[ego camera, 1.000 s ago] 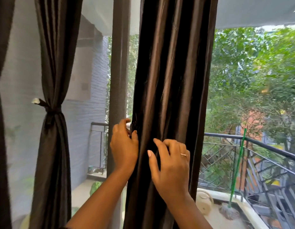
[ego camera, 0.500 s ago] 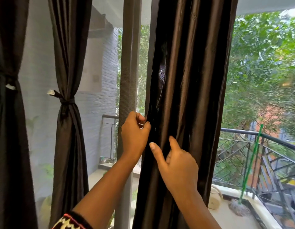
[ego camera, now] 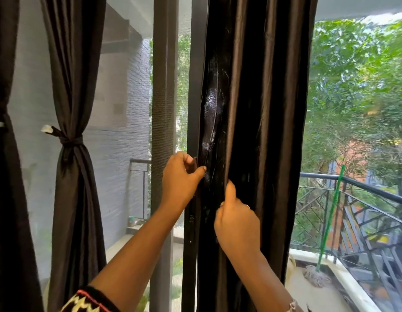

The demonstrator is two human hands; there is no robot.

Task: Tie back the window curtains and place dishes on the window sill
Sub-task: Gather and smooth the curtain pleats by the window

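Gathering step: the curtain (ego camera: 263,109) hangs centre, apparently untied. The left hand (ego camera: 179,179) pinches its left edge; the right hand (ego camera: 238,224) grips a fold. Next likely calls for wrapping and knotting.

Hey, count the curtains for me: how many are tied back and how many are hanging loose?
Tied back: 2, far-left curtain and second curtain
Hanging loose: 1, right curtain, held by left hand and right hand
Total: 3
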